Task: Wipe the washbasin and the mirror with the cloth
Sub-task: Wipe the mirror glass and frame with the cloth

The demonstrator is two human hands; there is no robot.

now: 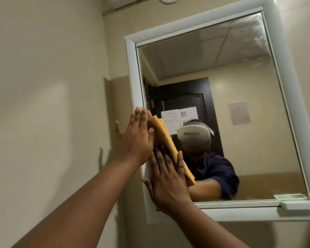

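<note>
Orange cloth (170,149) lies flat against the mirror (231,108) near its left edge, at the centre of the frame, as we press it to the glass with both hands. Our left hand (134,138), upper, and right hand (166,181), lower, are spread with fingers straight, gripping nothing. A white frame (132,72) borders the glass; a pale soap dish (296,204) sits on its ledge at lower right.
</note>
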